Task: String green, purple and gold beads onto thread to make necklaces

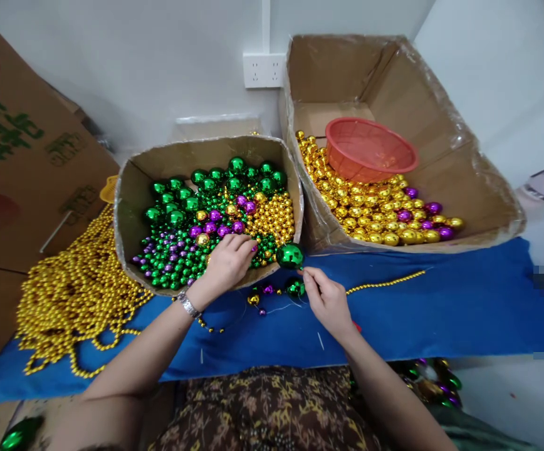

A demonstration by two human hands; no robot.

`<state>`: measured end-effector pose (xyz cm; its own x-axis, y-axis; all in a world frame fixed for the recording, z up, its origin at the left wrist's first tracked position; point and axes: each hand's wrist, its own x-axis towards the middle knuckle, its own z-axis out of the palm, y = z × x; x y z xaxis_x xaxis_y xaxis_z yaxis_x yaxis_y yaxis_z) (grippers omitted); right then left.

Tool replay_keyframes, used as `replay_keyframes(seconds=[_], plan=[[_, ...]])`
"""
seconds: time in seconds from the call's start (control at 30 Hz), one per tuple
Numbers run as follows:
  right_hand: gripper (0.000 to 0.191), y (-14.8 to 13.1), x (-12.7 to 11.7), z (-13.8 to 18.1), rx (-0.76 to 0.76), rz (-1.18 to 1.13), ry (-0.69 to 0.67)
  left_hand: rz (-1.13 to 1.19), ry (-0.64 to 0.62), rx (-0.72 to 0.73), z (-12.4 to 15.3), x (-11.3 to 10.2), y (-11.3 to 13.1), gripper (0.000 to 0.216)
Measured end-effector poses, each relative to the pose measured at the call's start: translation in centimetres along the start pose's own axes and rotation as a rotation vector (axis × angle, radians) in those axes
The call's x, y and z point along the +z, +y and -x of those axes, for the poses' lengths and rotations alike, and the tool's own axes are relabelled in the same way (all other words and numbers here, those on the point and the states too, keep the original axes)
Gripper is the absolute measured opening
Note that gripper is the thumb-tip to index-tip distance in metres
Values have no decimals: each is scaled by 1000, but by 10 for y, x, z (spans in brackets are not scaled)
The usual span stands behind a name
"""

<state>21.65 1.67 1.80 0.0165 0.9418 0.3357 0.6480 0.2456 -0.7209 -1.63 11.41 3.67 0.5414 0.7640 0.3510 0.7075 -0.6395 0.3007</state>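
Note:
My left hand point(229, 262) reaches into a small cardboard box point(126, 207) of green, purple and gold beads, its fingers curled down among the beads at the box's near edge. My right hand point(327, 299) pinches something thin just under a large shiny green ball point(289, 255), above the blue cloth point(441, 307). A short string of green, gold and purple beads point(272, 291) lies on the cloth between my hands. A strand of small gold beads point(385, 282) trails to the right from my right hand.
A large cardboard box point(441, 125) at the back right holds gold and purple balls and a red plastic basket point(370, 150). A heap of gold bead strands point(74, 294) lies at the left. Flat cardboard leans at far left. More beads sit by my lap.

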Motion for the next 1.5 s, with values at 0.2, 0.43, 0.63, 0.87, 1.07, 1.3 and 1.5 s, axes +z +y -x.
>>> replay_keyframes(seconds=[0.2, 0.43, 0.63, 0.87, 1.07, 1.3, 1.5], plan=[[22, -2, 0, 1, -8, 8, -8, -28, -190, 101, -19, 22, 16, 24], [21, -2, 1, 3, -8, -2, -11, 82, -196, 14, -25, 27, 19, 11], [22, -1, 0, 3, 0, -35, -22, 925, 31, -441, -19, -1, 16, 20], [22, -9, 9, 5, -77, -12, -81, 1560, 136, -805, -5, -16, 18, 25], [22, -11, 11, 7, -78, -20, -120, 1610, 149, -819, 0, -15, 18, 25], [22, -12, 11, 8, -76, -24, -128, 1641, 154, -825, 0, -13, 19, 25], [22, -11, 14, 9, -114, -6, -122, 1642, 167, -827, 0, -13, 19, 23]])
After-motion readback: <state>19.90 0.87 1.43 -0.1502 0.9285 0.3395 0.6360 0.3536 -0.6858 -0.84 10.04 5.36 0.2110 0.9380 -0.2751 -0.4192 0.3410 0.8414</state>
